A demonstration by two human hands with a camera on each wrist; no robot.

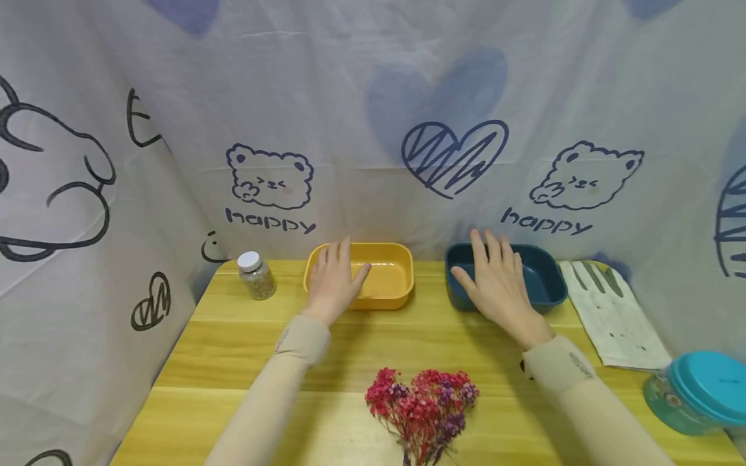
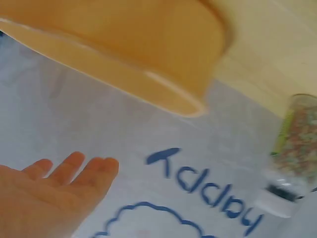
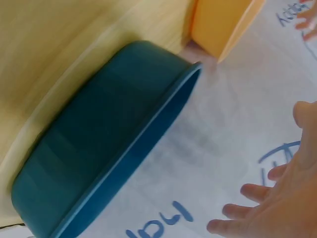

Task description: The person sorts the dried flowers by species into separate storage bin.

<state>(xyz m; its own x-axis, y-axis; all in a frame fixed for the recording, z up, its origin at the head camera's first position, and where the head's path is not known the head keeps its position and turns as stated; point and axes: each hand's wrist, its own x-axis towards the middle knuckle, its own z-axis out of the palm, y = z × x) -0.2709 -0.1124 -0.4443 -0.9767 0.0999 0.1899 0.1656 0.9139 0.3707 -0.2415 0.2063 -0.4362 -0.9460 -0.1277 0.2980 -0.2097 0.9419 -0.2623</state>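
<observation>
My left hand (image 1: 333, 285) is held above the left side of a yellow plastic bin (image 1: 386, 301), fingers spread and nothing in them. In the left wrist view a gap shows between those fingers and the rim of the yellow bin (image 2: 148, 79). Over the dark blue bin (image 1: 544, 275) hovers my right hand (image 1: 498, 285), also with spread fingers and holding nothing. The right wrist view shows that hand apart from the blue bin (image 3: 99, 134). Both bins stand side by side at the back of the wooden table.
A small white-capped jar (image 1: 258, 277) stands left of the yellow bin. A bunch of pink and purple flowers (image 1: 422, 408) lies at the front. To the right are a white printed cloth (image 1: 618, 323) and a teal-lidded container (image 1: 699, 391). A printed curtain (image 1: 361, 200) hangs behind.
</observation>
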